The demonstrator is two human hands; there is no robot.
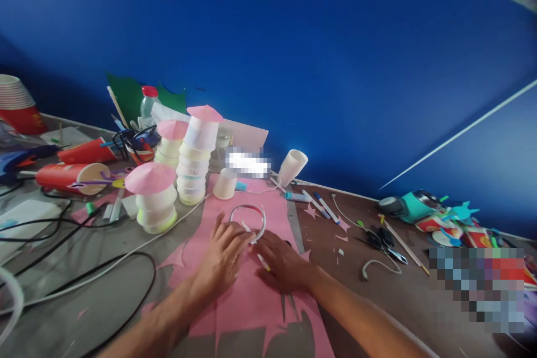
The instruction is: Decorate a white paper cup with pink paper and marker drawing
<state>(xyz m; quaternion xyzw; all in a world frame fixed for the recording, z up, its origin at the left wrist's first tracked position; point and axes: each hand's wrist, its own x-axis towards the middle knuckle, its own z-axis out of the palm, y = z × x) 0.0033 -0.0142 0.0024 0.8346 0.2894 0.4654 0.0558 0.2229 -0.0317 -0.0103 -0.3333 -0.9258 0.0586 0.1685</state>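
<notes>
A thin white curved strip (265, 222), bent into a loop, stands over the pink paper sheet (243, 307). My left hand (226, 249) pinches the loop's near left side with its fingertips. From the other side, my right hand (281, 263) has its fingers closed at the loop's lower right. A narrow white and yellow piece (263, 262) sticks out beneath the right fingers; its kind is unclear. Just beyond the loop stands an upturned white paper cup (225, 184). To the left rise towers of stacked white cups (193, 170) topped with pink paper cones (205, 113).
Another white cup (292, 166) leans near the blue wall (268, 56). Markers (327, 208), a white cable (356, 218) and pink scraps lie right of the sheet. Red paper cups (62, 176) and black cables (138, 291) spread across the left. A turquoise object (413, 206) is at far right.
</notes>
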